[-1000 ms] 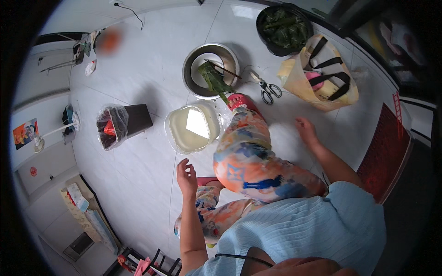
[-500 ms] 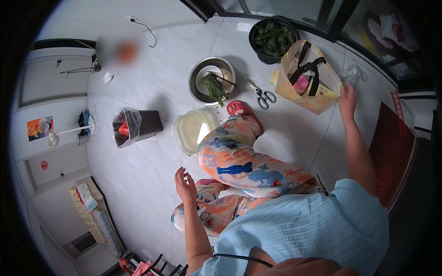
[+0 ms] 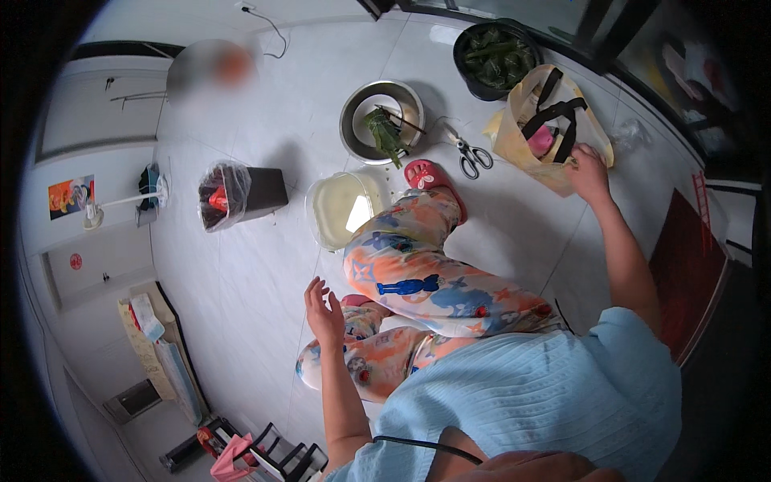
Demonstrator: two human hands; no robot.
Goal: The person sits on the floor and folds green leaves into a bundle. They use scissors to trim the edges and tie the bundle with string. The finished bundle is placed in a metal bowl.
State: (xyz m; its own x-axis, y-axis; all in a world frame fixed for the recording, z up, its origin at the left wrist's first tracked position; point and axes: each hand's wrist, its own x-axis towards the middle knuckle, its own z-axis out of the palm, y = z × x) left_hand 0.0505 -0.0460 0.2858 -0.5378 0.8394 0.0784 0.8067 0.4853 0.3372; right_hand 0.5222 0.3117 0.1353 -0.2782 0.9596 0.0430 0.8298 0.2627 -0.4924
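Reaching farther than half a second ago, the right hand (image 3: pixel 586 171) now rests on the rim of the yellow bag (image 3: pixel 522 136) with black handles, on the floor beside the scissors (image 3: pixel 472 155); its fingers seem curled over the edge, though a firm grasp is unclear. Left hand (image 3: pixel 324 309) hovers open, empty, near the knee.
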